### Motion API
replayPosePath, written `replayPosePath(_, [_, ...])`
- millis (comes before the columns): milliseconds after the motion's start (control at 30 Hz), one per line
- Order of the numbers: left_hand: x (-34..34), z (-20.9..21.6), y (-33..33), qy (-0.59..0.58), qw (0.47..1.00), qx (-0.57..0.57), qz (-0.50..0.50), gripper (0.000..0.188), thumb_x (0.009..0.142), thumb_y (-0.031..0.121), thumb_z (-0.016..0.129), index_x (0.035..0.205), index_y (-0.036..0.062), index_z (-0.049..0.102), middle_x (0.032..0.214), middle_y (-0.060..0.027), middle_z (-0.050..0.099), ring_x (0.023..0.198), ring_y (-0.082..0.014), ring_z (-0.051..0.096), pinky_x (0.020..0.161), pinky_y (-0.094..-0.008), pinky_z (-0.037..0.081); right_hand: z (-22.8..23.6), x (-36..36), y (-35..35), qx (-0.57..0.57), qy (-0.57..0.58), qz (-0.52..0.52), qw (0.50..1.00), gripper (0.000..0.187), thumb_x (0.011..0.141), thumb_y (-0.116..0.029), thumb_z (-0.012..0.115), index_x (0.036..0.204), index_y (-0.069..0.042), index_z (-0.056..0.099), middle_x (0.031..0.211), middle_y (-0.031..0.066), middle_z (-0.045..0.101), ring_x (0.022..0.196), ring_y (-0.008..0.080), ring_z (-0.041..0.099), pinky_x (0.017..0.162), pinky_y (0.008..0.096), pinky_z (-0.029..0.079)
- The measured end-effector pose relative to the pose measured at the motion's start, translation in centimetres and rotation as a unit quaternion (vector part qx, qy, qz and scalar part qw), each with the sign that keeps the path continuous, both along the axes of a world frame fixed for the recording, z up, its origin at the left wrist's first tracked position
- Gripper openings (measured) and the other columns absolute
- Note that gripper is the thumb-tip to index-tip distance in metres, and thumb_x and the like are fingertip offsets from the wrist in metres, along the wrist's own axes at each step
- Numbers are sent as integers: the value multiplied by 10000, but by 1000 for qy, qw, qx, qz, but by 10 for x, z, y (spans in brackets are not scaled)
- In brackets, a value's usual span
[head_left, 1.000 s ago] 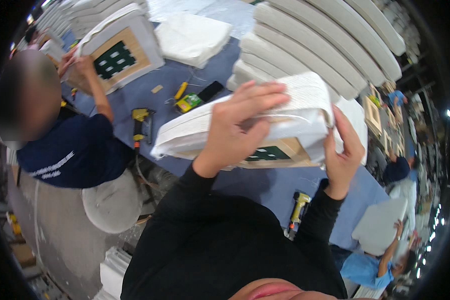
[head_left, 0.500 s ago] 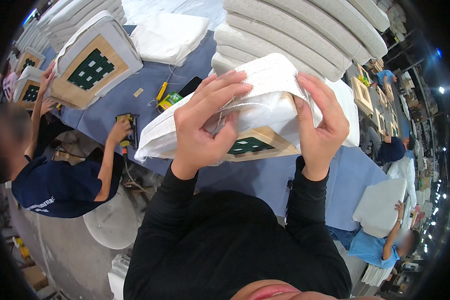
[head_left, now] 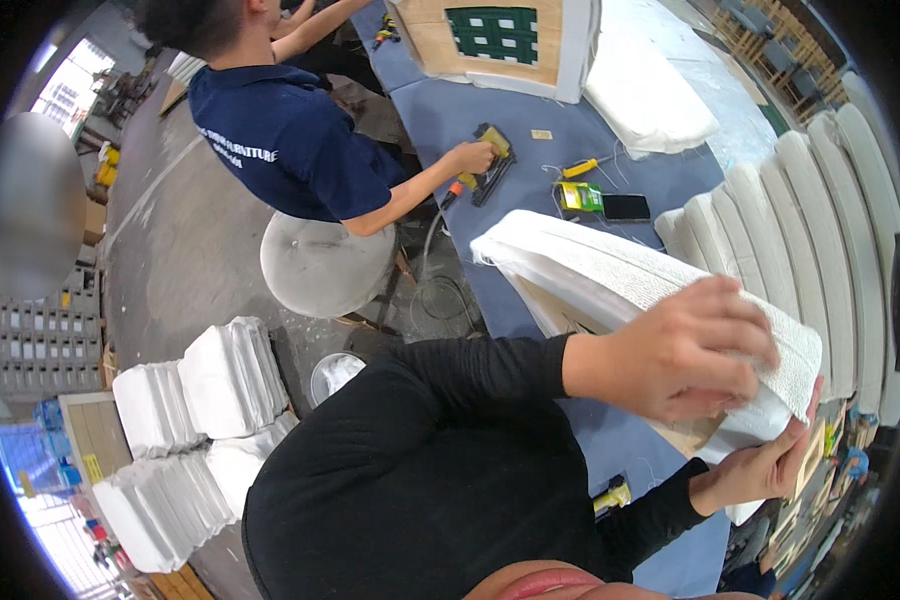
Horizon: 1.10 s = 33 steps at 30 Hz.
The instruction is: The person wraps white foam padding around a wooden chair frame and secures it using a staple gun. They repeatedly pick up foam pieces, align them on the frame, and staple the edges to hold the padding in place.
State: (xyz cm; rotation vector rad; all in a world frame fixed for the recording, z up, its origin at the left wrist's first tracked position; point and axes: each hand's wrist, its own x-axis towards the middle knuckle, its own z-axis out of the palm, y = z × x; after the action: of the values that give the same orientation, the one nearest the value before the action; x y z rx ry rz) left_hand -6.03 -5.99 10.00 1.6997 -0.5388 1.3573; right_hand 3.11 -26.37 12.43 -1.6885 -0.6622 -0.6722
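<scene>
A padded seat cushion (head_left: 610, 265) in white textured fabric stands tilted in front of me, its wooden base (head_left: 545, 305) partly showing on the near side. My left hand (head_left: 675, 350) lies across the fabric near the cushion's right end, fingers curled over it and slightly blurred. At that end's lower corner, my right hand (head_left: 770, 465) grips the cover, thumb on the near side and fingers mostly behind. Loose threads hang from the far left corner.
A blue-covered table (head_left: 530, 230) holds a phone (head_left: 627, 207), a green-yellow packet (head_left: 582, 197) and a yellow-handled tool (head_left: 582, 168). Stacked cushions (head_left: 790, 230) stand right. Left, a co-worker's hand (head_left: 473, 157) holds a staple gun (head_left: 493, 170). A round stool (head_left: 325, 262) stands below.
My view has swung left. The cushion now slopes down to the right, with less of its base showing. Both hands have shifted to its right end, the right one lower at the corner.
</scene>
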Motion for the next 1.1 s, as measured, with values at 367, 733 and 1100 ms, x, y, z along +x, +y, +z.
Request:
replayPosePath(367, [-45,29,67,121,986,13,-114,135,883,125,870,905,2,819,801,-96,788,717,-242,763,740,-388,623,4,30,-1,-31,-2,-100,994,241,1103,-102,668,1214,54,814,1080,48,805,962,114,683,887,291,536])
replayPosePath(733, [-12,38,28,112,986,24,124,273,868,-5,870,1136,53,862,1010,-121,786,877,-205,749,730,-318,591,17,-14,58,-45,-52,44,997,219,1026,-47,770,1218,36,834,1251,195,828,1265,308,772,1140,396,545])
replayPosePath(1100, [-72,24,5,145,712,82,-682,196,1100,85,665,969,32,801,1057,-168,802,961,-322,779,838,-419,629,17,-10,73,-63,17,47,997,210,1037,-72,768,1216,7,845,1214,157,846,1165,222,795,1057,342,582])
